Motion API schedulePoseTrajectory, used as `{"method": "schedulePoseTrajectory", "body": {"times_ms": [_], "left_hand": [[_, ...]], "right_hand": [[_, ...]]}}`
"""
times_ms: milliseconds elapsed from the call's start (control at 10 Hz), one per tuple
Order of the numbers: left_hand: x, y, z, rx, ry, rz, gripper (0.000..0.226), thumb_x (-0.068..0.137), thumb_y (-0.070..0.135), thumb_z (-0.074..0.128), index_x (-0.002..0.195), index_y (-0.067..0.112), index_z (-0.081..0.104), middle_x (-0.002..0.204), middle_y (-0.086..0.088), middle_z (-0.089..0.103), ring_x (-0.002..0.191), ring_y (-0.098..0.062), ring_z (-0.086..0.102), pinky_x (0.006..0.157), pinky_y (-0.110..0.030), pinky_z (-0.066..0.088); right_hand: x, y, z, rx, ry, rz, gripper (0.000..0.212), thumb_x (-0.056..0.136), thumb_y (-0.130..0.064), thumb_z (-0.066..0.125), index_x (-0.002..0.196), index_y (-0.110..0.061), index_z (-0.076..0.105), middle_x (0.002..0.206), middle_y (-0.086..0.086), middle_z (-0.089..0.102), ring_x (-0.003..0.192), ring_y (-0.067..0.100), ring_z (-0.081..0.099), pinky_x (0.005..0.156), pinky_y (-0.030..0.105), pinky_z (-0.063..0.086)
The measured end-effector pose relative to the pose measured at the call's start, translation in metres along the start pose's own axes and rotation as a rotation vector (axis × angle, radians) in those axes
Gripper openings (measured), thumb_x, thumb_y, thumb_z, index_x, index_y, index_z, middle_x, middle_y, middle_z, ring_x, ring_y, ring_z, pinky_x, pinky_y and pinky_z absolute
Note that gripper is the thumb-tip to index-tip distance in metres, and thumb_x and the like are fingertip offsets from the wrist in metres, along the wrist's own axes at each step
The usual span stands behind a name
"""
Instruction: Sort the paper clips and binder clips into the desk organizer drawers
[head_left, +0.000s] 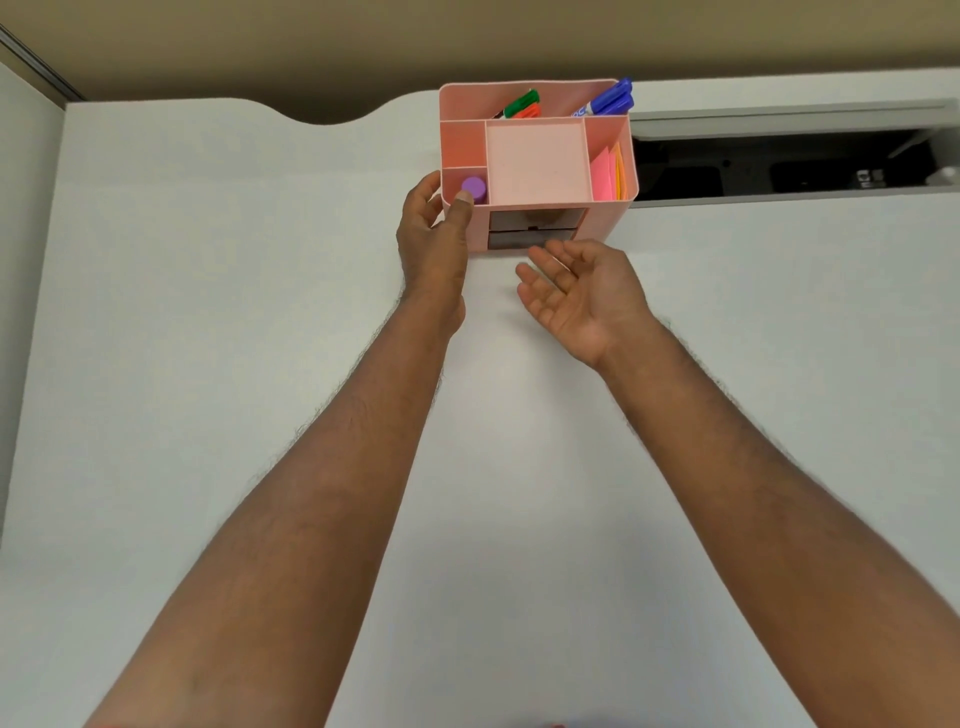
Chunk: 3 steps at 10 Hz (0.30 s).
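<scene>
Organizer (608, 218), pink, stands at the far edge of a white desk (208, 364), just in front of an open cable slot (779, 166) in the desktop. Two grey drawers (535, 228) sit one above the other in its front face, both pushed in. The left hand (434, 234) grips the organizer's near left corner, thumb hooked over the rim beside a purple cap (474, 188) in the front left compartment, fingers wrapped round the left wall. The right hand (576, 291) hangs open and palm-up just in front of the lower drawer, fingers spread and relaxed, holding nothing; the fingertips (540, 254) are at the drawer's lower edge, though I cannot tell whether they touch it. Green and orange markers (522, 106) and blue markers (608, 98) stand in the back compartment, and pink and orange sticky notes (605, 174) in the right one. The middle tray (537, 161) is bare. No clips are in view.
</scene>
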<state>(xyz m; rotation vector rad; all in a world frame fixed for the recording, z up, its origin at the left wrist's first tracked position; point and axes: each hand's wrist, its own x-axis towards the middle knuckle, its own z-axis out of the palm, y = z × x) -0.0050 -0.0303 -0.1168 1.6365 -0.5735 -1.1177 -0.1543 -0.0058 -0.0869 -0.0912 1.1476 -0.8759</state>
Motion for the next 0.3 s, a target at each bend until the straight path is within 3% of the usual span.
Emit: {"method": "schedulePoseTrajectory", "body": {"times_ms": [100, 200, 300], "left_hand": [[-0.004, -0.006, -0.002, 0.128, 0.009, -0.02, 0.061, 0.091, 0.057, 0.064, 0.144, 0.031, 0.046, 0.147, 0.002, 0.052, 0.132, -0.019, 0.052, 0.105, -0.041, 0.049], [-0.008, -0.006, -0.006, 0.299, 0.057, 0.019, 0.064, 0.095, 0.059, 0.056, 0.148, 0.026, 0.041, 0.152, 0.0, 0.047, 0.136, -0.021, 0.048, 0.108, -0.041, 0.047], [-0.019, -0.009, -0.018, 0.547, 0.157, 0.195, 0.061, 0.1, 0.05, 0.049, 0.15, 0.018, 0.037, 0.155, -0.003, 0.041, 0.142, -0.022, 0.038, 0.111, -0.039, 0.04]], "right_hand": [[-0.001, 0.012, -0.023, -0.299, 0.092, -0.09, 0.03, 0.102, -0.023, 0.05, 0.13, -0.015, 0.059, 0.134, 0.004, 0.063, 0.116, 0.024, 0.065, 0.096, 0.039, 0.056], [-0.002, 0.019, -0.037, -0.63, 0.162, -0.238, 0.035, 0.102, -0.025, 0.049, 0.136, -0.019, 0.055, 0.137, -0.001, 0.059, 0.121, 0.018, 0.06, 0.103, 0.038, 0.051], [-0.007, 0.023, -0.054, -1.139, 0.234, -0.562, 0.042, 0.103, -0.028, 0.048, 0.145, -0.021, 0.048, 0.148, -0.003, 0.049, 0.121, 0.014, 0.052, 0.103, 0.031, 0.043]]}}
